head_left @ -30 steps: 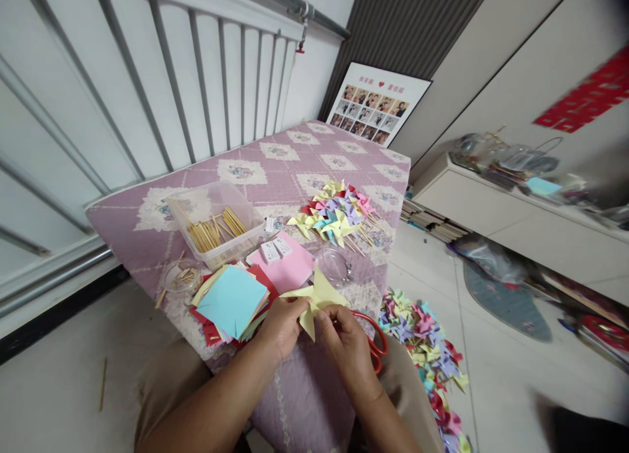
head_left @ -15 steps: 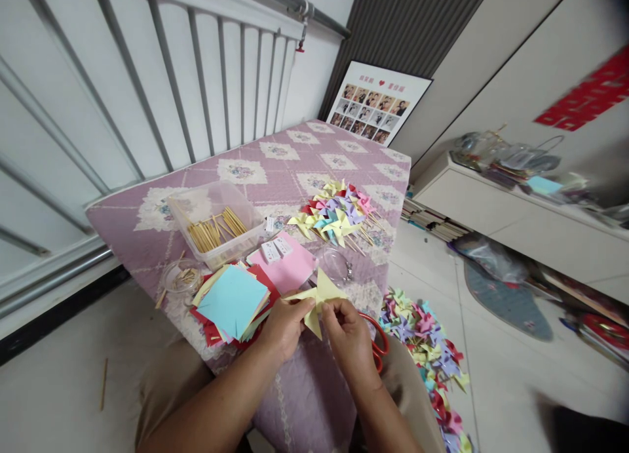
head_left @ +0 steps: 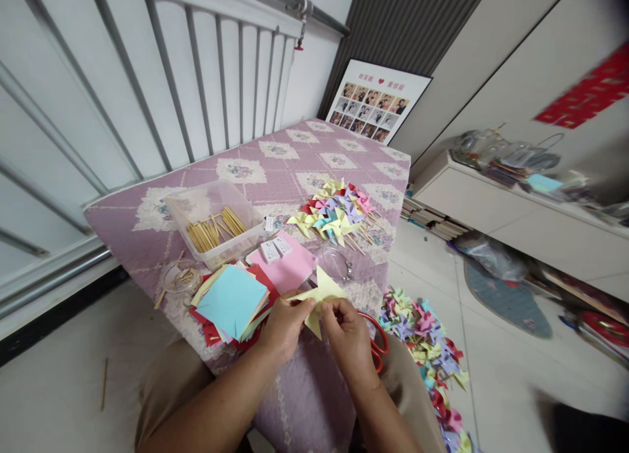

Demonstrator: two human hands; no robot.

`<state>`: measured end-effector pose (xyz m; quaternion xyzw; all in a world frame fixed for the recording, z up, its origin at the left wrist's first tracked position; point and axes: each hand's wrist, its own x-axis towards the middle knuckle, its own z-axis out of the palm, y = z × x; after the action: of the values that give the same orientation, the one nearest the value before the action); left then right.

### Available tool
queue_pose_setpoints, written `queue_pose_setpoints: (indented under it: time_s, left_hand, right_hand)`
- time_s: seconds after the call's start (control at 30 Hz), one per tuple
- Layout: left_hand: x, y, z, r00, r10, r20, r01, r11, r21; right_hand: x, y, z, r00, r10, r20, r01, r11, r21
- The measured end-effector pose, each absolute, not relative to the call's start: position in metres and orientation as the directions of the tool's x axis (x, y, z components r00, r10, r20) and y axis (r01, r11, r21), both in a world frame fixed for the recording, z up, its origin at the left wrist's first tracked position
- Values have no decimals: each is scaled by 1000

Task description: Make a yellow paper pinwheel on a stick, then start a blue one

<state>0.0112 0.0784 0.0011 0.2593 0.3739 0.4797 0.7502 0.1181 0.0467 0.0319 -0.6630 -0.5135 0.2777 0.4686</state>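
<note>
Between both hands, a pale yellow paper pinwheel point(head_left: 326, 286) is held above the near part of the covered table. My left hand point(head_left: 287, 325) pinches its left side, thumb near the middle. My right hand point(head_left: 346, 328) has its fingers closed at the pinwheel's centre; whether a pin or anything else small is in them is hidden. Red-handled scissors point(head_left: 378, 348) lie partly behind my right hand. To the left is a stack of square paper sheets point(head_left: 233, 300), light blue on top. Pink sheets point(head_left: 289, 269) with small white boxes on them lie just beyond.
A plastic box point(head_left: 216, 225) of thin sticks and a round dish point(head_left: 181, 277) with small pieces stand at the left. Finished pinwheels point(head_left: 337, 210) lie farther back on the table, beside a clear round dish point(head_left: 335, 264). More pinwheels point(head_left: 425, 345) are heaped on the floor at right.
Almost nothing differs; both hands keep their hold on the yellow pinwheel, with only a very slight shift of the paper and view.
</note>
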Motion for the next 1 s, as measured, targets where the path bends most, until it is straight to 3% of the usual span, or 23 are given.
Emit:
queue_pose_setpoints:
  time_s: [0.23, 0.43, 0.53, 0.63, 0.77, 0.87, 1.0]
  left_hand:
    - [12, 81, -1, 225, 907, -357, -503, 422, 755]
    - [9, 86, 6, 269, 878, -395, -489, 478, 730]
    - [7, 86, 11, 325, 861, -391, -478, 506, 718]
    - [5, 85, 12, 406, 841, -357, -442, 523, 729]
    - [3, 83, 10, 481, 792, -377, -335, 563, 755]
    - [3, 83, 10, 493, 769, -406, -273, 580, 768]
    - [2, 83, 13, 528, 756, -387, -241, 570, 786]
  right_hand:
    - [121, 37, 30, 251, 964, 90, 409, -21, -912]
    - [154, 32, 39, 391, 909, 146, 357, -3, -934]
    - [173, 36, 51, 367, 921, 134, 373, -13, -928]
    - [185, 37, 63, 168, 967, 194, 520, 80, -850]
    - [189, 36, 82, -206, 955, 213, 699, 296, -651]
    - [189, 36, 96, -437, 883, 172, 724, 459, -516]
    - [188, 40, 109, -579, 815, 39, 725, 536, -432]
